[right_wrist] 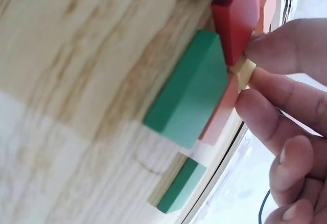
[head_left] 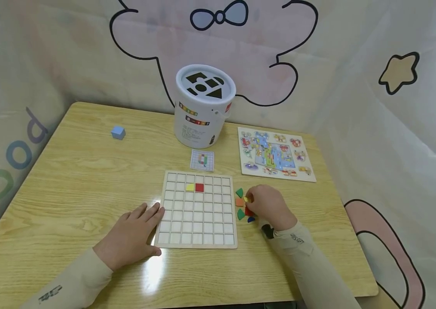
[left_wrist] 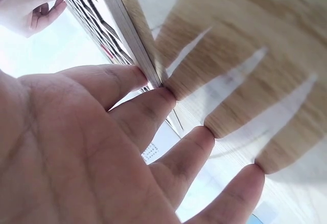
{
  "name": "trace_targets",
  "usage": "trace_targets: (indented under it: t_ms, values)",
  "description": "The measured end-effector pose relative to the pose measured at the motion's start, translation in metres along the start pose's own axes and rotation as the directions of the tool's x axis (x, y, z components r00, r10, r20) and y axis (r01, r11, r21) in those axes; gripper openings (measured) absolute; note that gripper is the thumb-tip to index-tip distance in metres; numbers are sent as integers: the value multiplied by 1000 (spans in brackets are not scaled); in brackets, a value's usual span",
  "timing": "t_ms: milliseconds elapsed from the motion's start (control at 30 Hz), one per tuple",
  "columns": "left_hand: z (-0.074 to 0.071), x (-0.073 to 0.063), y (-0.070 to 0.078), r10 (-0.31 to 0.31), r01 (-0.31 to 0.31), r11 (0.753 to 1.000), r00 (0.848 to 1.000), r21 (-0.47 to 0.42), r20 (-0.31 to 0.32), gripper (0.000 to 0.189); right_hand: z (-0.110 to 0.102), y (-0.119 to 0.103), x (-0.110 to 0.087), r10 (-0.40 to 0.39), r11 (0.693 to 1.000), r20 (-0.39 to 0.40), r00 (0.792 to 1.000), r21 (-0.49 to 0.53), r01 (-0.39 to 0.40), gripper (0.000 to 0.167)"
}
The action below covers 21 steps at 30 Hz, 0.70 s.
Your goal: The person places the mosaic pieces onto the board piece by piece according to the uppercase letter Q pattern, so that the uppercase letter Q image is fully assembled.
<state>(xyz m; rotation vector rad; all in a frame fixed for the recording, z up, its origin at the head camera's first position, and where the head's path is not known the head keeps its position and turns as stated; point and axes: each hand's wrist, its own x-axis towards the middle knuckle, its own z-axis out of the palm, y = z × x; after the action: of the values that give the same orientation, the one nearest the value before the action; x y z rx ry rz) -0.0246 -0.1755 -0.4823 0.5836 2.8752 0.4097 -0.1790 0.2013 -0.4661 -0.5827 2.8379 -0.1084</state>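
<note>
A pale wooden grid board (head_left: 193, 248) lies on the table, with a yellow piece (head_left: 190, 187) and a red square (head_left: 199, 187) side by side in one upper row. My left hand (head_left: 130, 234) rests at the board's left edge, fingers spread, fingertips touching the edge and tabletop. To the board's right, my right hand (head_left: 269, 206) bends over a cluster of loose pieces. Its thumb and fingertips close around a small yellow piece (right_wrist: 245, 74), the thumb against a red block (right_wrist: 236, 22). Around them lie green pieces (right_wrist: 191, 91), an orange square (head_left: 239, 202) and a blue piece (head_left: 251, 219).
Behind the board lies a small pattern card (head_left: 202, 160). A white bucket (head_left: 198, 124) with a shape-hole lid stands at the back. A picture puzzle board (head_left: 279, 174) sits at back right, a blue block (head_left: 118, 132) at back left.
</note>
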Motion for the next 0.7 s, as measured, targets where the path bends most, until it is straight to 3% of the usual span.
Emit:
trace_targets:
  t_ms: [333,500,633,700]
  values:
    - [-4,-1,2,-13,13,1000,1000,-13,17,107,-4,-2,4,-13,1000,18,1000,-15,13,10]
    - [-3,-1,3,-15,15,1000,1000,-10,17,107,-8,-6,9,-10,1000,-19,1000,20,10,30]
    - [-3,-1,2,-15,15,1000,1000,-2,15,107,-14,-18,14,-26,997,-83,996,75,32,11]
    - [-3,-1,2,-15,15,1000,1000,2,15,107,-18,-27,17,-57,991,-90,994,115,68,14]
